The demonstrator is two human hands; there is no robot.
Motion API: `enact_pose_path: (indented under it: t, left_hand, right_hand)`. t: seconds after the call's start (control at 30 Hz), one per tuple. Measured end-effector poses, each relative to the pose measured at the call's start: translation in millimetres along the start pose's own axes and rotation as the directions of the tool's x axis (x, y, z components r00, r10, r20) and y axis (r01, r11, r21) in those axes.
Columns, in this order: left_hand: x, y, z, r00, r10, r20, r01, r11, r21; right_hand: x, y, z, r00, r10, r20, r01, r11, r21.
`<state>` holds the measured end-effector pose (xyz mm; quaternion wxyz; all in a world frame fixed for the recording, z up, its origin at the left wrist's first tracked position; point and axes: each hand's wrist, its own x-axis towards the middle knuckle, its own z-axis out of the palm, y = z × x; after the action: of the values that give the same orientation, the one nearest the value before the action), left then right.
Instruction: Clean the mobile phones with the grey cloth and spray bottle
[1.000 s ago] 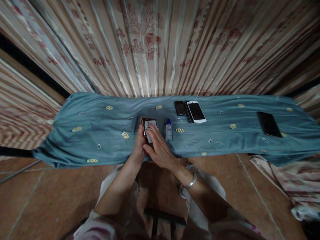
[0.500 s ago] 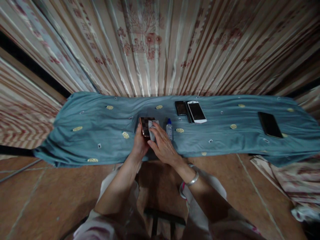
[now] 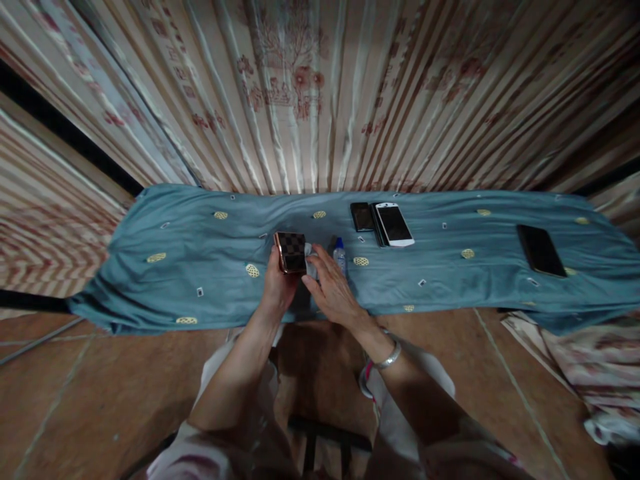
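My left hand [image 3: 277, 287] holds a small phone with a dark chequered, gold-edged face [image 3: 291, 252] above the blue cloth-covered table [image 3: 200, 267]. My right hand [image 3: 333, 290] is beside it on the right, fingers pinching a small white wiping cloth [image 3: 310, 260] that peeks out next to the phone's right edge. A small clear bottle with a blue cap [image 3: 340, 255] stands just right of my right hand's fingertips.
A small black phone [image 3: 361, 216] and a white phone [image 3: 394, 223] lie side by side further back on the table. A larger black phone [image 3: 539, 249] lies at the right end. Striped curtains [image 3: 310, 93] hang behind; crumpled fabric [image 3: 590, 360] lies on the floor at right.
The white cloth has slid off the phone's face to its right side, so the chequered face now shows. The phone has tilted up slightly and moved a little to the left.
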<state>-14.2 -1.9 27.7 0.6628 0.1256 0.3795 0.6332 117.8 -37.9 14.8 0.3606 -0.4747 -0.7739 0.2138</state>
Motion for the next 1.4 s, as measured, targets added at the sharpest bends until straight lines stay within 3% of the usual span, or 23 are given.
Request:
enact_pose_path:
  t: [0.4,0.63,0.83,1.2,1.4]
  left_hand:
    - [0,5,7.0,0.999,0.000,-0.044,-0.001,1.000,-0.024]
    - [1,0,1.2,0.999,-0.038,-0.035,0.041,0.997,0.071]
    - [3,-7,1.5,0.997,-0.013,-0.081,0.017,0.999,0.049]
    - [-11,-10,12.9,0.986,-0.158,-0.053,0.160,0.986,0.036]
    - [-5,-8,3.5,0.996,-0.087,-0.036,0.088,0.996,0.013]
  right_hand:
    - [-4,-8,0,0.999,-0.010,0.046,0.003,0.989,0.150]
    - [-6,-19,0,0.996,-0.049,0.075,0.035,0.983,0.180]
    - [-7,-26,0,0.991,-0.098,0.087,0.084,0.985,0.152]
    - [-5,-17,6,0.990,-0.127,0.057,0.125,0.991,0.047]
    - [-3,-13,8,0.989,-0.138,0.042,0.138,0.990,0.014]
